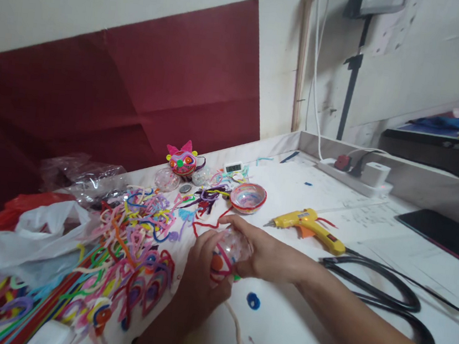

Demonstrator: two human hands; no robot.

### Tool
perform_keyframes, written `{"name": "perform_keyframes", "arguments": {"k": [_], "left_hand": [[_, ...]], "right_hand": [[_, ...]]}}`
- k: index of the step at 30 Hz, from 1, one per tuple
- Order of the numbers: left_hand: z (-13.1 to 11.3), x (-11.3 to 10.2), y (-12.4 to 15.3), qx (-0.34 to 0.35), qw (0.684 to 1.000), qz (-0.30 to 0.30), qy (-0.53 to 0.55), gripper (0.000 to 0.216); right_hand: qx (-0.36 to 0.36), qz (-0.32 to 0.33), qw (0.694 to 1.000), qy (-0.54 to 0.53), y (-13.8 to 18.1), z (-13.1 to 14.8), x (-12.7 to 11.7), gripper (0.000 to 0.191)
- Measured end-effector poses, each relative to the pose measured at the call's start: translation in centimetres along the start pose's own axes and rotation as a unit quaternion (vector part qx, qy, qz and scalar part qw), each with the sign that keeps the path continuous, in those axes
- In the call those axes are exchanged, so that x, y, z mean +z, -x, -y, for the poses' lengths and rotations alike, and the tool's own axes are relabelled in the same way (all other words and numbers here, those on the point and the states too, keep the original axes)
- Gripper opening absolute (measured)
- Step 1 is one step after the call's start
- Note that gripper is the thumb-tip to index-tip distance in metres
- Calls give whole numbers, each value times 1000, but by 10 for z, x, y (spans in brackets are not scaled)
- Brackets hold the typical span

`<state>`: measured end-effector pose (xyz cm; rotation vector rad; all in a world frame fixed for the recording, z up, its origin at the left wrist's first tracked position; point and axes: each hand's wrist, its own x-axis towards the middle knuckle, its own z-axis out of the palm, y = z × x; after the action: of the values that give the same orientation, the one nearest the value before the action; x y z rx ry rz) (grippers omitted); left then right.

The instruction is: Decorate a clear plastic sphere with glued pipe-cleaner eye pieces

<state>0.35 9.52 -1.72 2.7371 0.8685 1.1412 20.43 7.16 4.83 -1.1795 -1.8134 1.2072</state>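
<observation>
Between my two hands is a clear plastic ball [237, 245] with pink and orange pipe-cleaner trim on its near side. Fingers of my left hand [203, 280] wrap its left side, while my right hand [264, 251] grips it from the right. A red pipe cleaner [205, 225] runs out on the table just beyond the fingers. Behind the ball lies an open half shell [248, 198] edged in red. A small blue coil [253, 301] and a cream pipe-cleaner piece [235, 322] are close to my wrists. My fingers hide part of the ball.
Loose colourful pipe cleaners [143, 223] heap up on the left beside a white plastic bag [29, 236]. To the right lie a yellow glue gun [308, 226], black-handled scissors [386, 286] and a phone [447, 235]. A decorated pink-eared ball [183, 161] and a power strip [358, 179] stand farther back.
</observation>
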Motion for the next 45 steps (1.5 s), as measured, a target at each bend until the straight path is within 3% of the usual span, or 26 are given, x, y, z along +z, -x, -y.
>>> {"name": "perform_keyframes", "arguments": {"k": [7,15,21,36,39,45], "left_hand": [[-10,1,-3,-33,999,-15,38,62],[-10,3,0,-48,998,-24,35,73],[-12,1,0,-76,996,-6,43,80],[-13,-1,1,-71,995,-11,73,77],[-16,-3,0,-108,987,-1,120,66],[-27,-2,-5,-247,941,-64,223,54]], "right_hand": [[-27,-17,998,54,1,-4,-1,88],[-67,-14,994,81,2,-6,-3,87],[-50,-11,996,78,3,-6,-3,83],[-44,-13,996,79,2,-4,-3,83],[-45,-14,996,77,2,-4,-3,83],[-39,-17,996,74,2,-5,-2,83]]}}
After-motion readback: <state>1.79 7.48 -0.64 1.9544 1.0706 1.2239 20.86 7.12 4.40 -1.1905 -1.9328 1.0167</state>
